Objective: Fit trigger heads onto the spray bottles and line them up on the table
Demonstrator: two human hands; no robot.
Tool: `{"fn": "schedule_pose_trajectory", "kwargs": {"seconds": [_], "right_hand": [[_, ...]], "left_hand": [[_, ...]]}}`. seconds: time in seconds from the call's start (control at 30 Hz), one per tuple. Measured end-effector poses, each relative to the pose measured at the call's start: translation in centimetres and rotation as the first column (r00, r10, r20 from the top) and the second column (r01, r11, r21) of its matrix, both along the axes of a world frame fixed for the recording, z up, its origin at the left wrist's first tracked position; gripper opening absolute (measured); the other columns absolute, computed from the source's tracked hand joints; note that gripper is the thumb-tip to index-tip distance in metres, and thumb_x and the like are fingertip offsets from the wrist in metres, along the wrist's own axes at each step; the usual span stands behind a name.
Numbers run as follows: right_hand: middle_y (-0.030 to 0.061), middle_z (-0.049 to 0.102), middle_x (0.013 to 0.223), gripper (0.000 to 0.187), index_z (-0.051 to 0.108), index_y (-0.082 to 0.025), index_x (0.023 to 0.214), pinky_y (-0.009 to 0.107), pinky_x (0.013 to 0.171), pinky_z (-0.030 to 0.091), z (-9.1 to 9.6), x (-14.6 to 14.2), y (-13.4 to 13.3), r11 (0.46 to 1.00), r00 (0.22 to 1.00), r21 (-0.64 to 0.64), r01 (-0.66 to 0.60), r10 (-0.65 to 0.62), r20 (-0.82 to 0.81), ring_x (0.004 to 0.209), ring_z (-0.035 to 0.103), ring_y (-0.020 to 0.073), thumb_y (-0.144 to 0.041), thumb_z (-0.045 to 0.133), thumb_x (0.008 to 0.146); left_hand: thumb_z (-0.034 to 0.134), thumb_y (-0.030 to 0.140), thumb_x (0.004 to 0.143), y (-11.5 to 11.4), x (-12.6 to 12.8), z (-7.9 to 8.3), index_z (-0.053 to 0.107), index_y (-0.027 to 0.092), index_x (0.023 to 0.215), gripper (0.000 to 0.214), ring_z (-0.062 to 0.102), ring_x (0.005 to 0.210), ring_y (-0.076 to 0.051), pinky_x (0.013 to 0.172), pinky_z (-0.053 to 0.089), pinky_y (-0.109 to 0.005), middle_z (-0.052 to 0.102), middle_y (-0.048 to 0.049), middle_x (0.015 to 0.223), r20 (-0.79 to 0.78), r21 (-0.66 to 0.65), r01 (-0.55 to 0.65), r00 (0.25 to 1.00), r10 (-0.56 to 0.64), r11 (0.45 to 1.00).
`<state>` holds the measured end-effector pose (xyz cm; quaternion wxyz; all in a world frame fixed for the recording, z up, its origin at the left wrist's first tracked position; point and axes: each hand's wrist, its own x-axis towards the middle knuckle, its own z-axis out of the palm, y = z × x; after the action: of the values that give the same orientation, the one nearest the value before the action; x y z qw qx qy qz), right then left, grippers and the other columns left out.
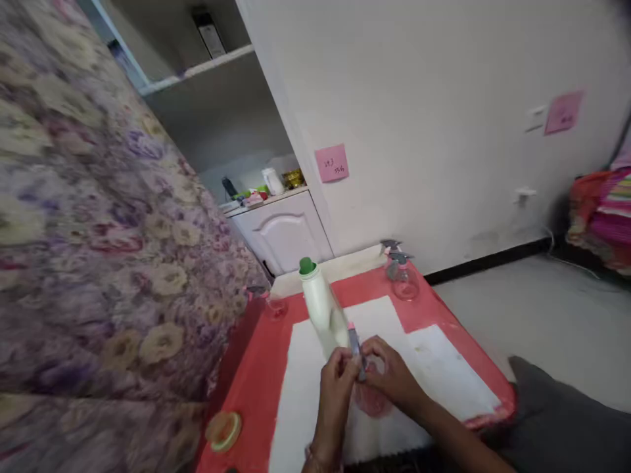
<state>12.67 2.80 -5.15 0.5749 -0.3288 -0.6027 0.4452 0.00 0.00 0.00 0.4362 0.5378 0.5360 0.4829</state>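
Both hands meet over the middle of a low red table (256,374). The left hand (338,387) is closed, its fingertips pinched on a grey and pink spray head (355,347) that stands roughly upright between the two hands. The right hand (390,380) is also closed, with fingers curled in against the same spray head from the other side. Directly beneath the hands, a pink see-through bottle (372,401) rests on a white sheet (444,374) that covers most of the table top. Whether the spray head is seated on this bottle or held just above it cannot be told, as the fingers hide the join. A white bottle (323,309) with a green cap (307,266) stands just behind the hands, leaning slightly, its lower part touching or very close to the spray head. At the far right corner of the table stands a clear spray bottle (403,279) with a grey trigger, well apart from the hands. A second small bottle (271,303) sits at the far left edge. A roll of tape (223,430) lies flat at the near left edge. Flowered fabric (98,230) fills the left of the view, beside the table. On the wall beyond are a pink note (331,163) and, left of it, a white cabinet (283,230).
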Motion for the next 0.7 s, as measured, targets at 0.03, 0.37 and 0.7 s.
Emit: {"fn": "schedule_pose_trajectory", "kwargs": {"seconds": [0.03, 0.37, 0.7], "right_hand": [[0.0014, 0.054, 0.086, 0.018, 0.052, -0.021, 0.078, 0.034, 0.079, 0.042, -0.06, 0.01, 0.05, 1.000, 1.000, -0.011, 0.017, -0.017, 0.008, 0.085, 0.054, 0.0215, -0.026, 0.066, 0.068], [0.0020, 0.059, 0.087, 0.017, 0.058, -0.020, 0.081, 0.034, 0.080, 0.045, 0.56, 0.55, -0.07, 0.994, 0.995, -0.032, -0.100, 0.100, 0.005, 0.087, 0.057, 0.0216, -0.033, 0.066, 0.074], [0.0035, 0.060, 0.091, 0.011, 0.059, -0.020, 0.080, 0.035, 0.084, 0.044, 0.20, 0.61, 0.22, 0.995, 0.995, 0.014, -0.098, 0.098, 0.025, 0.091, 0.058, 0.0226, -0.027, 0.066, 0.074]], "left_hand": [[0.066, 0.041, 0.079, -0.05, -0.02, 0.04, 0.060, 0.016, 0.077, 0.025, 0.049, 0.067, -0.013, 0.062, 0.037, -0.021, 0.055, 0.0030, 0.068, -0.004, 0.000, 0.002, 1.000, -0.002, 1.000], [0.065, 0.041, 0.080, -0.12, -0.08, -0.18, 0.062, 0.016, 0.081, 0.025, 0.053, 0.071, -0.015, 0.066, 0.040, -0.023, 0.061, 0.0012, 0.071, 0.033, 0.011, 0.007, 0.999, -0.007, 1.000], [0.065, 0.040, 0.082, -0.23, -0.08, -0.22, 0.062, 0.017, 0.082, 0.023, 0.054, 0.069, -0.013, 0.067, 0.041, -0.022, 0.063, 0.0017, 0.071, 0.054, 0.028, 0.036, 0.998, -0.037, 0.999]]}}
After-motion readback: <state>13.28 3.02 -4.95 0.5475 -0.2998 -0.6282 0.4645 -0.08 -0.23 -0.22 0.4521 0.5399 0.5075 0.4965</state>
